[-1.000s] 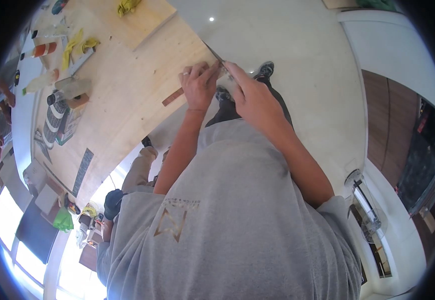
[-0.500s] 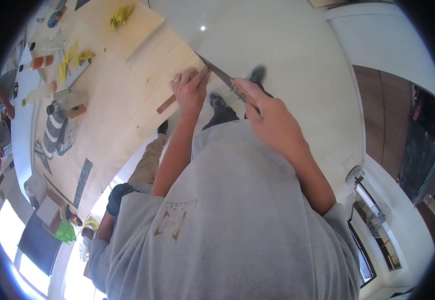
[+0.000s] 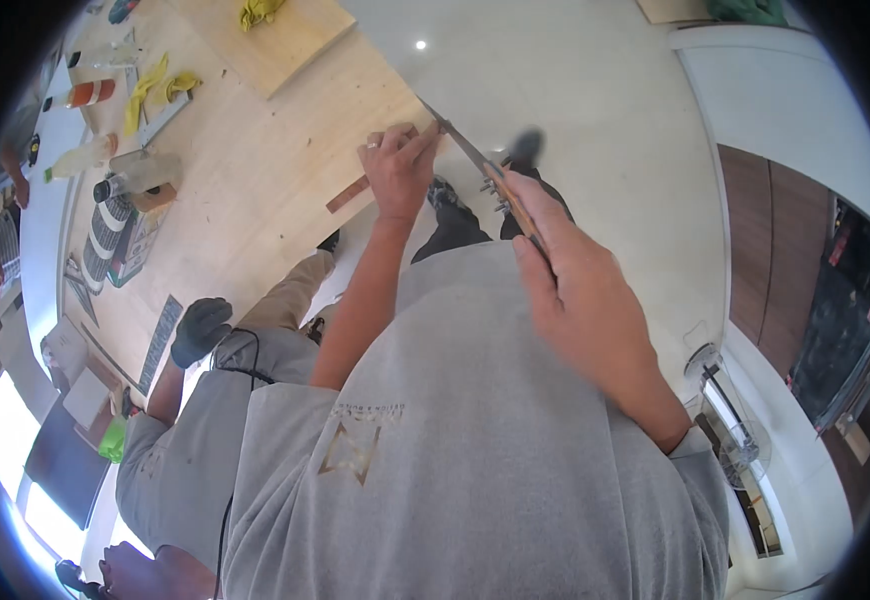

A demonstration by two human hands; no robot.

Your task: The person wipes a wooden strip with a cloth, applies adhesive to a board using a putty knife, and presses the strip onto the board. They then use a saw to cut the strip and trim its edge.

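Note:
My right hand (image 3: 590, 290) is wrapped round the wooden handle of a handsaw (image 3: 470, 148), whose metal fasteners stick out on one side. The narrow dark blade points up and left to the corner of the wooden table (image 3: 265, 165). At that corner my left hand (image 3: 398, 172) bends its fingers over a reddish-brown strip (image 3: 348, 194) lying along the table edge. My left fingertips are close beside the blade; the far end of the strip is hidden under the hand.
Beside me on the left stands a person with a dark-gloved hand (image 3: 201, 330) near the table edge. Several bottles, including an orange one (image 3: 91, 93), yellow gloves (image 3: 150, 95), a metal ruler (image 3: 161, 342) and a board (image 3: 275, 45) lie on the table.
The saw and my right hand have drawn back, down and right from the corner. My left hand stays on the strip. The neighbouring person's gloved hand has risen towards the table edge.

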